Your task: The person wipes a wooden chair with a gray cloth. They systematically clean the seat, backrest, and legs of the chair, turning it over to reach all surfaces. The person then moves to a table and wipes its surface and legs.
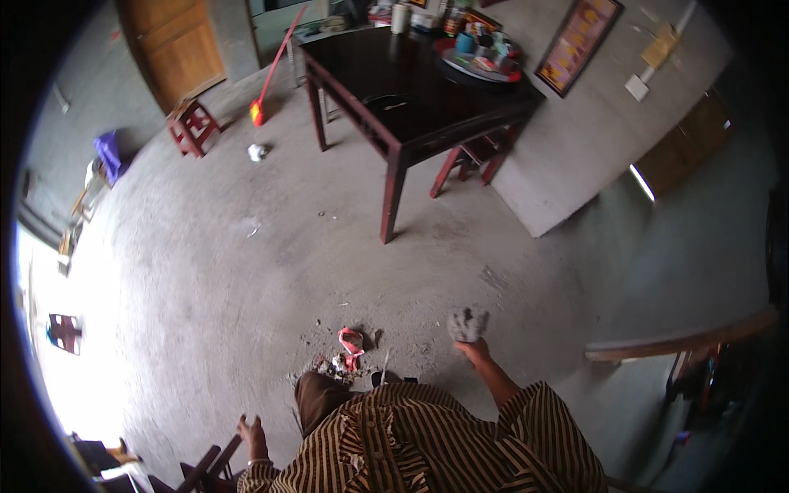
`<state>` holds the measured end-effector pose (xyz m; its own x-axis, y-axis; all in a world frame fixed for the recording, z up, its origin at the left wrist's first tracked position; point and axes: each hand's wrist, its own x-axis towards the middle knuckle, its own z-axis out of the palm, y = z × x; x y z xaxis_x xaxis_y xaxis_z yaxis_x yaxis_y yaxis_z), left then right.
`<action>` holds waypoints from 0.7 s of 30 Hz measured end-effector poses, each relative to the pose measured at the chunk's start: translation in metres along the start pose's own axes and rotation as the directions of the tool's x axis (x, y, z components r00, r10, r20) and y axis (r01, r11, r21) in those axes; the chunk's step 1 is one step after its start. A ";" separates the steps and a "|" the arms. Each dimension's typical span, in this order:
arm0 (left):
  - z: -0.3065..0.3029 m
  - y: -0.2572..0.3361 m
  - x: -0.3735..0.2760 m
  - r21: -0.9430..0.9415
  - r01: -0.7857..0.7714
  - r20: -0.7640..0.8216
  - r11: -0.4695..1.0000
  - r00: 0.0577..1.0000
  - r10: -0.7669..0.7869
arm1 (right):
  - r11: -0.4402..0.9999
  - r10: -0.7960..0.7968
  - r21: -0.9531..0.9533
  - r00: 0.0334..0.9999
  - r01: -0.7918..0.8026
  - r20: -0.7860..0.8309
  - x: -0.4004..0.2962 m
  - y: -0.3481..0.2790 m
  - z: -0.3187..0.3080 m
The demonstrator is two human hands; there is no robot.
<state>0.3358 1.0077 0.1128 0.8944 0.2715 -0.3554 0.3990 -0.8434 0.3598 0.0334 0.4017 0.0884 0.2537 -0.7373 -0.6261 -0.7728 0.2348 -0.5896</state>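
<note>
My left hand (253, 439) is low at the left with its fingers apart. Right beside it is the end of a dark red wooden bar (229, 453) of a chair or stool; whether they touch is unclear. Out over the concrete floor on the other side, my right hand (473, 351) ends in a grey, fuzzy clump (468, 325). I cannot tell whether this is a worn glove or a held rag. In front of my knee lies a litter pile (336, 363) of dirt and scraps, with a torn red-and-white wrapper (351, 341) on it.
A dark wooden table (394, 92) bears a round tray (462, 66) with cups and jars. A red stool (192, 128) and a red-handled broom or mop (271, 77) stand farther back. Crumpled white litter (257, 151) lies nearby. At right juts a wooden edge (678, 342).
</note>
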 end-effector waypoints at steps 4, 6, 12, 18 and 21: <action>0.037 0.165 0.014 -0.453 -0.207 0.307 0.867 0.877 0.369 | 0.834 0.344 0.471 0.938 -0.287 -0.037 -0.025 0.040 -0.058; 0.062 0.236 0.000 -0.501 -0.096 0.501 0.860 0.778 0.379 | 0.734 0.399 0.580 0.916 -0.352 0.052 -0.032 0.076 -0.070; 0.177 0.280 0.022 -0.128 0.147 0.823 0.981 0.567 0.022 | 0.433 0.178 0.849 0.952 -0.304 0.251 -0.038 0.120 -0.031; 0.286 0.384 -0.026 -0.087 0.070 0.953 0.994 0.295 0.063 | 0.423 0.372 0.819 0.898 -0.388 0.233 0.038 0.068 -0.095; 0.316 0.472 -0.047 -0.376 -0.308 0.824 0.874 0.321 0.467 | 0.424 0.384 0.814 0.893 -0.396 0.235 0.101 0.043 -0.136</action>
<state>0.4178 0.4504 0.0266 0.3069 -0.6891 -0.6565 0.1490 -0.6465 0.7482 -0.0536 0.2515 0.0693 0.0667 -0.4194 -0.9054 0.0458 0.9077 -0.4171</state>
